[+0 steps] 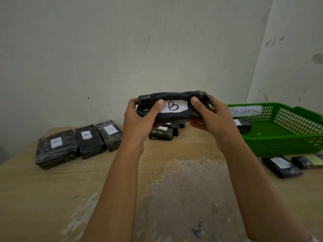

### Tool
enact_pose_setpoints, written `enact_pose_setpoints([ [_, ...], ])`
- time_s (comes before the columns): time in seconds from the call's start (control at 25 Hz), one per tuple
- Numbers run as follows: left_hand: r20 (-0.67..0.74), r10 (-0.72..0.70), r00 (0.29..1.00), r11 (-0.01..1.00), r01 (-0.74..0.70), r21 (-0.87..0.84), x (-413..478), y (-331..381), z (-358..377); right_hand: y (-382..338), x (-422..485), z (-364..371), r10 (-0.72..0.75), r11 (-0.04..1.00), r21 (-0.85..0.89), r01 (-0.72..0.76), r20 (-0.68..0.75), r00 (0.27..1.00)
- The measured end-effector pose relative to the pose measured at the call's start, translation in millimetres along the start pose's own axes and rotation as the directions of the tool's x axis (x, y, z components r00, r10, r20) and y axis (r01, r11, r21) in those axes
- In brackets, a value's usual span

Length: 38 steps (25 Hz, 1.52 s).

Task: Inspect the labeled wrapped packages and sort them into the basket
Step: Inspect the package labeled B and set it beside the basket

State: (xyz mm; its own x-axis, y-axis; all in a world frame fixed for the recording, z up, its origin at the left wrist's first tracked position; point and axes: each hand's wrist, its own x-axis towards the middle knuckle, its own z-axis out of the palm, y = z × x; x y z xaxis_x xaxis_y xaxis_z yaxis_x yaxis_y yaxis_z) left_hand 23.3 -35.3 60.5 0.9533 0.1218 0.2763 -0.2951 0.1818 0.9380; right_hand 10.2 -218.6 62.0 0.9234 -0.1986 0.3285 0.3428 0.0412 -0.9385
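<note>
Both your hands, left [139,119] and right [212,117], clamp a B-labelled package [173,106] by its ends, lifted over the table's [87,189] far edge. Basket [286,137] at right edge holds one package [243,125]; roughly eight remain unsorted, so early.

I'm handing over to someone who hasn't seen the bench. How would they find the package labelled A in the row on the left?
Start at the worn wooden table and look to its far left, where three black plastic-wrapped packages lie side by side near the wall. The package labelled A is the middle one. Both its neighbours, the larger left package and the right package, carry white labels marked B.
</note>
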Motion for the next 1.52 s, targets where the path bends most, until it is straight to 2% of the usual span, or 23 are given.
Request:
enact_pose_setpoints([
  [0.16,0.077,-0.025,0.997,1.000,0.026,-0.015,0.6,-1.7,-0.6,0.9,1.2,-1.7,-0.006,0.999,0.047,0.007,-0.032,0.999],
  [0.32,0.062,0.014,0.998,1.000,-0.014,-0.001,1.8,-3.5,0.4,3.3,2.5,-0.8,0.046,0.996,0.075,-0.050,0.062,0.997],
  [0.4,0.057,0.016,0.998,1.000,-0.016,0.001,1.6,-3.8,1.9,3.8,2.3,1.8,0.046,0.995,0.084,-0.050,0.047,0.998],
  [0.6,0.082,-0.108,0.991,0.994,0.105,0.040,1.6,-6.7,3.6,3.5,2.2,5.9,0.028,0.986,0.166,-0.029,0.005,1.000],
  [0.76,0.061,-0.125,0.990,0.976,0.133,-0.169,3.4,-6.6,3.5,3.8,2.0,5.7,0.039,0.974,0.219,-0.056,0.084,0.996],
  [0.88,0.062,-0.120,0.991,0.972,0.130,-0.198,4.0,-3.7,1.3,1.9,1.9,1.7,0.049,0.956,0.280,-0.091,0.153,0.987],
  [1.16,0.086,-0.115,0.990,0.960,0.133,-0.245,4.3,-2.6,0.0,5.9,5.8,-1.1,0.063,0.960,0.265,-0.092,0.117,0.991],
  [1.32,0.088,-0.084,0.993,0.981,0.098,-0.168,4.8,-4.8,0.5,8.6,5.2,-1.7,0.009,0.979,0.202,-0.029,0.096,0.995],
  [1.4,0.136,-0.073,0.988,0.985,0.093,-0.147,4.0,-5.1,0.2,10.4,4.6,-1.8,-0.043,0.986,0.165,0.031,0.070,0.997],
  [1.52,0.213,-0.140,0.967,0.979,0.167,-0.115,0.7,-1.5,0.6,10.8,4.6,-5.1,-0.134,0.984,0.123,0.126,0.057,0.989],
])
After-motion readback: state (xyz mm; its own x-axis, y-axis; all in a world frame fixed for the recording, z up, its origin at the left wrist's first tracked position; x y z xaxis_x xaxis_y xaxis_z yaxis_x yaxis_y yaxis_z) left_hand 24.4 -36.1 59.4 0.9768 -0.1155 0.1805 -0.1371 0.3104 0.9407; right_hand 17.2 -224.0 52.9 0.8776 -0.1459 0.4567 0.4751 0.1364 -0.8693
